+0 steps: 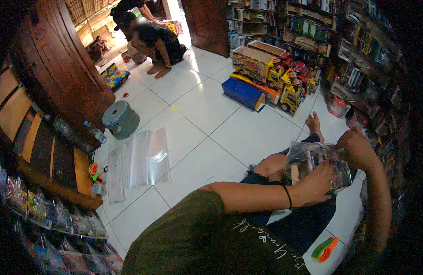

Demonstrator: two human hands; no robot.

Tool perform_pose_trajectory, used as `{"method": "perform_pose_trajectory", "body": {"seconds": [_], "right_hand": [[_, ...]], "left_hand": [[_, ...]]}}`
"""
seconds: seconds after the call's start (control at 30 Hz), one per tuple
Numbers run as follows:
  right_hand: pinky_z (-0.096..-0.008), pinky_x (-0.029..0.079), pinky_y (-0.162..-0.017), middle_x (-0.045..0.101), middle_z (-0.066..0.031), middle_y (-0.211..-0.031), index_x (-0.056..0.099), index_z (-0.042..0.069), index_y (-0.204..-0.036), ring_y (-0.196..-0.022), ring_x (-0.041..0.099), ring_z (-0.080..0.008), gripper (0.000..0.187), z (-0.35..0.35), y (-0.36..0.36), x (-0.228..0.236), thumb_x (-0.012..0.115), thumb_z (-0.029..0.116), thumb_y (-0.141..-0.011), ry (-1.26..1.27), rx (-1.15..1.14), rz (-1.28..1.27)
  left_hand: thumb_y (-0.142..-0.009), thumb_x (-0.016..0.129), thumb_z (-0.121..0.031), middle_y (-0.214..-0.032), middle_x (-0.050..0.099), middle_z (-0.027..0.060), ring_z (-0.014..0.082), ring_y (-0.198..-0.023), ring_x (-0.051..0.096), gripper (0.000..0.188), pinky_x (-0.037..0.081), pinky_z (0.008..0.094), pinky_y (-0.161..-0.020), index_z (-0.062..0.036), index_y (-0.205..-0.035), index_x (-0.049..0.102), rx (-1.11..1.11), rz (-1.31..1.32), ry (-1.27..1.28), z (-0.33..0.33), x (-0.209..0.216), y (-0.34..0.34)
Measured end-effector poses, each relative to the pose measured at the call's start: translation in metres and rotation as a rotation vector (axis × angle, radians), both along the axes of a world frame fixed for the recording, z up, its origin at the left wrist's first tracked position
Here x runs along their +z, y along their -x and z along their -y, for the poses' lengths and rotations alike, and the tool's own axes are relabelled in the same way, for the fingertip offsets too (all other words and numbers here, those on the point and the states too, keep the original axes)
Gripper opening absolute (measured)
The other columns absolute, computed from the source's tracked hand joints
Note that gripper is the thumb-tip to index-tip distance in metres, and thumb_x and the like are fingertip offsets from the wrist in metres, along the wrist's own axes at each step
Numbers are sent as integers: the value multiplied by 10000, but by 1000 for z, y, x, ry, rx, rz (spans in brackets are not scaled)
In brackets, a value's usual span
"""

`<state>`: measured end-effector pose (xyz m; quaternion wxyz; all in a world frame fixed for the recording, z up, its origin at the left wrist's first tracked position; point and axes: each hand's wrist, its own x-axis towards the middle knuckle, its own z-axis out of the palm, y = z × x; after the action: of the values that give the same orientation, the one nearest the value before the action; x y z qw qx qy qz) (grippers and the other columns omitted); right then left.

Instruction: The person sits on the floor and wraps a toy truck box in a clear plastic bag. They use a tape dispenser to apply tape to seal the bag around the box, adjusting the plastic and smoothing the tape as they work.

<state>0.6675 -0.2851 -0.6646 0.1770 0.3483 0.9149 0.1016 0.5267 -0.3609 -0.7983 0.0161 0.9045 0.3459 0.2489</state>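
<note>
On my lap lies a boxy package (299, 173) in loose clear plastic, its contents hard to make out through the glare. My left hand (316, 184), with a dark band at the wrist, is laid across the top and holds it against my legs. At the package's right end my right hand (356, 149) is raised with its fingers curled closed. What those fingers pinch is hidden. A green-and-orange tape dispenser (325, 250) rests on the floor beside my leg.
Clear plastic sleeves (145, 158) lie at left near a grey-green bucket (121, 120) and a water bottle (96, 133). Toy trucks (278, 75) and a blue box (243, 94) stand ahead. Packed shelves (358, 68) line the right. Another person (152, 41) crouches by the doorway.
</note>
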Motion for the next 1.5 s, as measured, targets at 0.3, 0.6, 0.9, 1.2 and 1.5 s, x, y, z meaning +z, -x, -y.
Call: {"method": "perform_pose_trajectory", "body": {"seconds": [0.3, 0.6, 0.9, 1.2, 1.5], "right_hand": [[-453, 388, -970, 582, -169, -1056, 610, 29, -1021, -1057, 509, -362, 247, 32, -49, -60, 564, 138, -804, -227, 88, -439], [-474, 427, -885, 598, -137, -1092, 600, 8, -1026, -1040, 535, -336, 341, 44, -62, -82, 595, 105, -700, -370, 325, -503], [-507, 332, -1016, 545, -128, -1227, 556, 70, -1147, -1143, 491, -334, 374, 67, -57, -76, 579, 123, -778, -182, 109, -415], [-473, 256, -1076, 514, -168, -1259, 508, -9, -1201, -1212, 431, -325, 460, 92, -47, -63, 572, 146, -773, -145, -62, -383], [-525, 227, -1072, 472, -94, -1333, 533, 53, -1173, -1264, 386, -309, 454, 98, -41, -71, 596, 114, -727, -375, 126, -419]], "left_hand": [[-781, 529, -536, -1290, 383, 345, 476, -1271, 281, 833, 168, 509, -1092, 153, -1232, 408, 46, -83, 41, -2, -6, -12], [-828, 423, -519, -1315, 372, 333, 447, -1296, 268, 782, 152, 521, -1091, 142, -1248, 412, 117, 13, 20, 1, -3, -4], [-863, 385, -522, -1354, 342, 310, 425, -1326, 225, 763, 139, 584, -1074, 108, -1292, 388, 146, -99, 18, 7, 2, 1], [-809, 469, -210, -1197, 518, 290, 429, -1228, 391, 431, 229, 523, -1057, 72, -1110, 597, 65, -191, -293, 45, 37, -20], [-827, 458, -218, -1157, 547, 264, 398, -1158, 466, 397, 185, 553, -1083, 61, -1057, 621, 75, -238, -423, 31, -12, -17]]}}
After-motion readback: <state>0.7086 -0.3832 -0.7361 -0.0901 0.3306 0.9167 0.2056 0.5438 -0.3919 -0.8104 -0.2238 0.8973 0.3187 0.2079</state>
